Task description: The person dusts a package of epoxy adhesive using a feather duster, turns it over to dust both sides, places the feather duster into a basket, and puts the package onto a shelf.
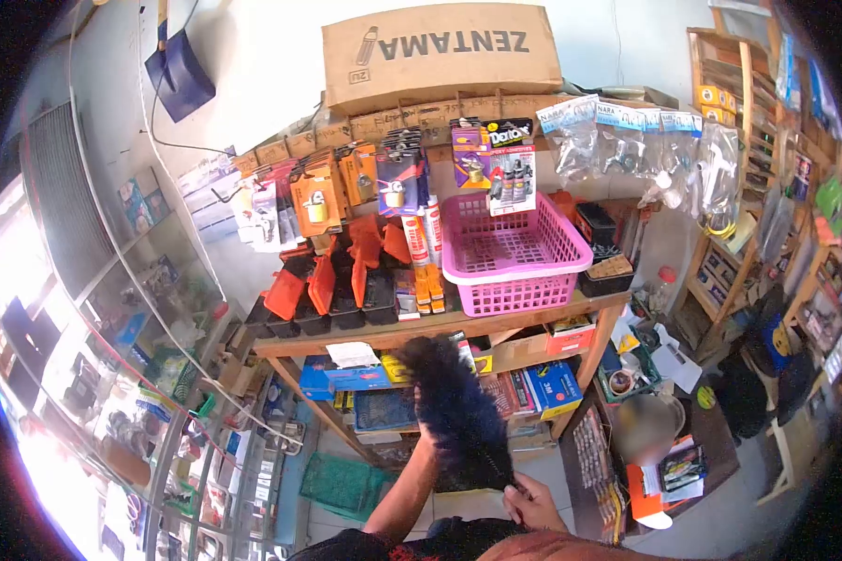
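A dark, fluffy feather duster (458, 411) is held up in front of me, its feathers pointing towards the shelf. My right hand (533, 505) grips its thin handle at the lower end, fingers closed. Against the left side of the feathers is my left hand (427, 438), which seems closed around them; most of its fingers are hidden behind the duster. Just beyond the duster's tip runs the front edge of a wooden shelf (421, 329). On that shelf stand a pink plastic basket (519, 292) and black bins with orange lids (320, 285).
Carded padlocks (318, 201) and bagged fittings (617, 140) hang above the shelf. A large cardboard box (440, 56) sits on top. Glass display shelving (187, 467) stands left, with a green crate (341, 484) on the floor. At right is a dark cluttered table (711, 458).
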Demonstrator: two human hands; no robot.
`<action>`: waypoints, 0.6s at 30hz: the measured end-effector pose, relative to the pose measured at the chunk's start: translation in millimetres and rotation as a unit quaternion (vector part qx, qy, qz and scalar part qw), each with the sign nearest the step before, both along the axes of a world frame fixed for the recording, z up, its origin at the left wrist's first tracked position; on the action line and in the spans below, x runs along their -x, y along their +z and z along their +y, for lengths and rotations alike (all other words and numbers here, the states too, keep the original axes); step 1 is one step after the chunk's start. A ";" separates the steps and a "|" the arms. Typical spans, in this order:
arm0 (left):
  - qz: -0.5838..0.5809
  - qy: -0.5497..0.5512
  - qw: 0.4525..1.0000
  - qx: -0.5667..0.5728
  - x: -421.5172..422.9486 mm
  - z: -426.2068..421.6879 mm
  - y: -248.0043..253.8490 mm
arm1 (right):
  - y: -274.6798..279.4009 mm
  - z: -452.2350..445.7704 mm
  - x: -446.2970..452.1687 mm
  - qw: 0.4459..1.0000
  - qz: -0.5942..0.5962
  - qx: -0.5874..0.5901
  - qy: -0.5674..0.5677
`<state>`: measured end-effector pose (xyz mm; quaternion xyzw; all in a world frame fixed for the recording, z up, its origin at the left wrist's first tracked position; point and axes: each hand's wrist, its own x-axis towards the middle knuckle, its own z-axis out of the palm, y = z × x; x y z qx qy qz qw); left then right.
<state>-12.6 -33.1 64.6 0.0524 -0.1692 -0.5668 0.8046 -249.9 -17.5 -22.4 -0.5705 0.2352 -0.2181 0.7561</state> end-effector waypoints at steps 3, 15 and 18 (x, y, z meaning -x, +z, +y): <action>-0.006 0.046 0.995 -0.083 -10.9 25.6 13.2 | 11.0 15.4 -18.9 0.994 -0.020 -0.060 -0.087; -0.057 0.080 0.994 0.052 -92.6 106.1 46.9 | 63.0 68.8 -95.6 0.992 0.028 0.121 0.036; -0.051 0.129 0.990 -0.009 -104.0 116.9 69.7 | 77.8 88.7 -103.7 0.996 0.011 0.073 -0.040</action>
